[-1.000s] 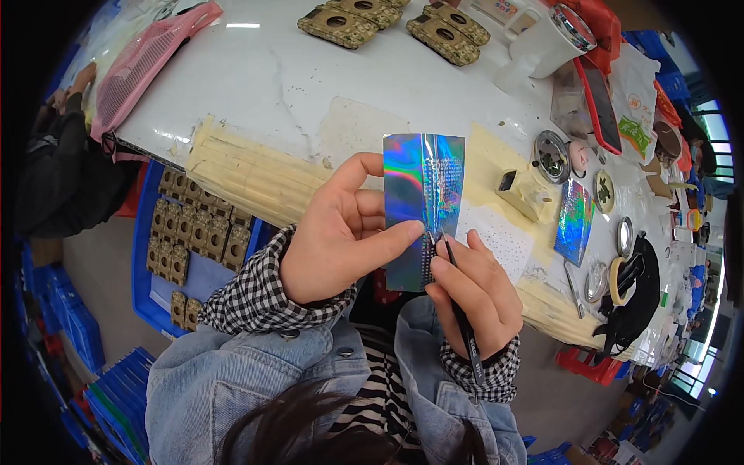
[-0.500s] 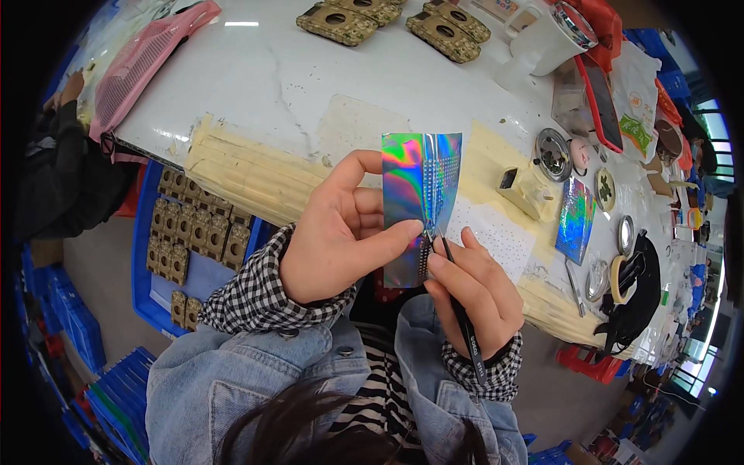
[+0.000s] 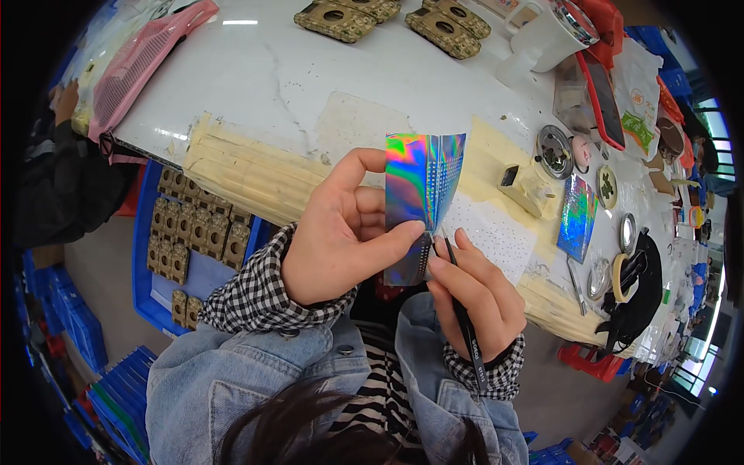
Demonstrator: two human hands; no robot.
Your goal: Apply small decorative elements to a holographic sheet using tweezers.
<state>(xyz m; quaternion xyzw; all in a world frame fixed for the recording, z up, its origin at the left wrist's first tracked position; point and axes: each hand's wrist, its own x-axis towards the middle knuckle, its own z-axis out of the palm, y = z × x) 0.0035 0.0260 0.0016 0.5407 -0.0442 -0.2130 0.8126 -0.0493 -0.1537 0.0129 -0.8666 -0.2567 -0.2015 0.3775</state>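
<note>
Foil sheet (image 3: 407, 182) bent more — left hand (image 3: 333, 244) pinching it, right hand (image 3: 487, 298) clamped on tweezers (image 3: 466, 329).

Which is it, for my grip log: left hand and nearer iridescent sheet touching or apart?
Touching: head view shows the left hand gripping the sheet, thumb in front.

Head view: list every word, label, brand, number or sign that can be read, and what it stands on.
Black tweezers in the right hand: pale lettering along the handle, not copied here.
White plastic bag: orange emblem and green patch, lettering too small to read.
Elsewhere: nothing legible.
</note>
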